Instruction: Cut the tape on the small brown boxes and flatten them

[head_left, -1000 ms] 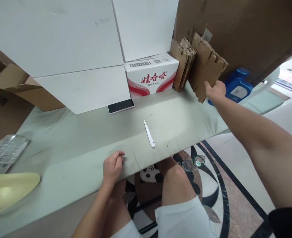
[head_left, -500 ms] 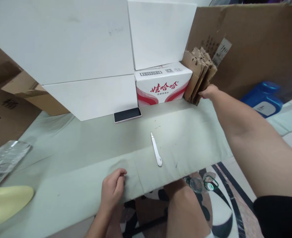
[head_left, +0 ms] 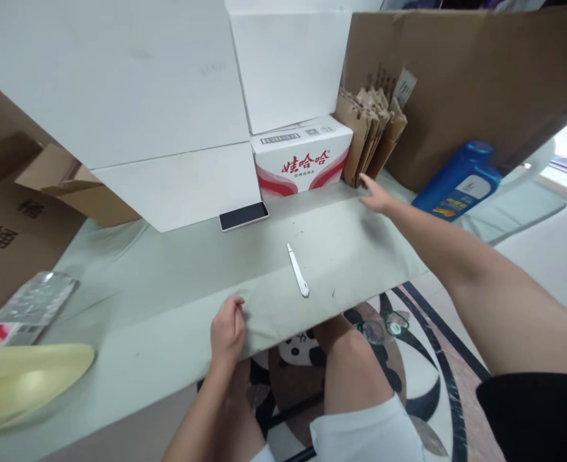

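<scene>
My right hand (head_left: 377, 195) is open, thumb and fingers apart, just in front of the folded brown cardboard pieces (head_left: 367, 131). Those pieces stand upright, bundled between a white carton with red print (head_left: 305, 163) and a large brown box. My left hand (head_left: 229, 326) rests at the front edge of the cloth-covered table (head_left: 168, 301), its fingers curled in with nothing seen in them. A white craft knife (head_left: 297, 271) lies on the cloth between my hands. Behind it, a phone (head_left: 244, 216) with a dark screen lies against the white boxes.
White boxes (head_left: 177, 186) are stacked along the back. The large brown box (head_left: 437, 83) and a blue bottle (head_left: 461, 181) stand at the right. At the left are a pale yellow curved object (head_left: 33, 378), a clear plastic package (head_left: 38, 301) and brown cartons (head_left: 79, 186).
My right hand has let go of the cardboard pieces and drawn back slightly, fingers opening. The bundle stays upright beside the carton. The view has shifted; my left hand remains at the table edge.
</scene>
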A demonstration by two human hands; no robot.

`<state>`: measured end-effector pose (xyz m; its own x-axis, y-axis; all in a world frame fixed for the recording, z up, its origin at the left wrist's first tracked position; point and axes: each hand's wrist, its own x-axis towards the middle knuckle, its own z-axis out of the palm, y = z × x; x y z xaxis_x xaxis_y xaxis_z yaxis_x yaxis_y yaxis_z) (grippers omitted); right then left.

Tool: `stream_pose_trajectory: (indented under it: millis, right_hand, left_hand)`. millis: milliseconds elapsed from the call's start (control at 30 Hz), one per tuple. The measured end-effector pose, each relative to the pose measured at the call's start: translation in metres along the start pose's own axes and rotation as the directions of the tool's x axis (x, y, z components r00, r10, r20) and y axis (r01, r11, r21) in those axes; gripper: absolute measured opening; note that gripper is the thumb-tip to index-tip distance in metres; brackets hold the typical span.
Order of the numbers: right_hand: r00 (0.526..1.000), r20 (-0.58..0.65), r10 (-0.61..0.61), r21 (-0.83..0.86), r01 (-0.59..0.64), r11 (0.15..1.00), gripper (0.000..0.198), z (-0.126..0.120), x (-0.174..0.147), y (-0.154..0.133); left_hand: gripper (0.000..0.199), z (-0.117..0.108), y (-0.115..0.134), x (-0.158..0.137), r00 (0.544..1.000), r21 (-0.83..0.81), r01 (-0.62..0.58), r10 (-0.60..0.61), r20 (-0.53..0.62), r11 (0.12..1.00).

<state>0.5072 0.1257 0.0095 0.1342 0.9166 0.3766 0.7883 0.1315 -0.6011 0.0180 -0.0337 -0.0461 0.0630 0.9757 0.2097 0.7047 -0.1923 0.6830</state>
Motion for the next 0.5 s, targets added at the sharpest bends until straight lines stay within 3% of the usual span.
stream_pose_trajectory:
  millis: [133, 300, 500]
  right_hand:
    - [0.985, 0.142, -0.101, 0.022, 0.099, 0.995, 0.071, 0.021, -0.047, -0.055]
    - [0.929, 0.252, -0.269, 0.092, 0.254, 0.963, 0.063, 0.082, -0.143, -0.141]
    - [0.893, 0.313, -0.323, 0.080, 0.314, 0.946, 0.056, 0.144, -0.228, -0.216]
  left_hand:
    - [0.017, 0.001, 0.003, 0.001, 0.998, -0.029, 0.047, -0.048, -0.029, 0.998]
    - [0.012, -0.001, 0.015, 0.002, 0.975, -0.164, 0.220, -0.221, 0.009, 0.962]
    - [0.021, 0.002, 0.021, -0.004, 0.956, -0.245, 0.293, -0.289, 0.051, 0.924]
